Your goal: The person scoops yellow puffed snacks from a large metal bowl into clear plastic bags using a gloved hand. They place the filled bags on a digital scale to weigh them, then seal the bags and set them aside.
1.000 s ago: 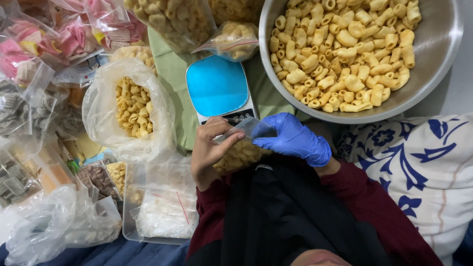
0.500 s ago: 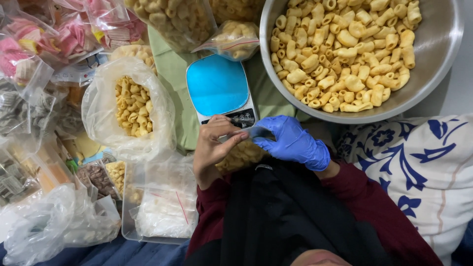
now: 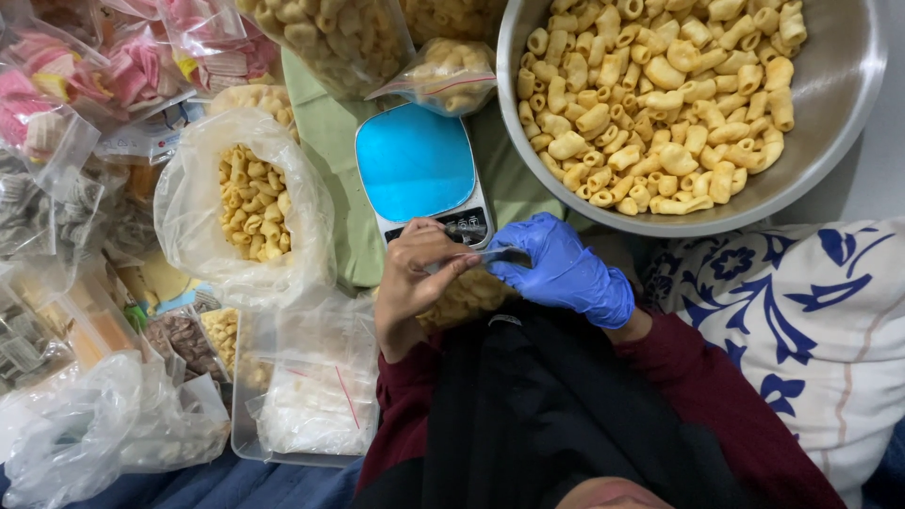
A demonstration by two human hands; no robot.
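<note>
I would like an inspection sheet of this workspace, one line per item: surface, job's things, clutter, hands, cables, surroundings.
Surface: green cloth under the goods.
Job's things: small clear plastic bag of beige tube-shaped snacks, pinched at its top by both hands; blue-topped kitchen scale, nothing on it; large steel bowl filled with the same snacks.
Clutter: open clear bag of yellow snacks; packets of pink snacks; clear tray of empty bags.
Hands: bare left hand; blue-gloved right hand.
Cables: nothing seen.
Surroundings: white cushion with blue flowers.
</note>
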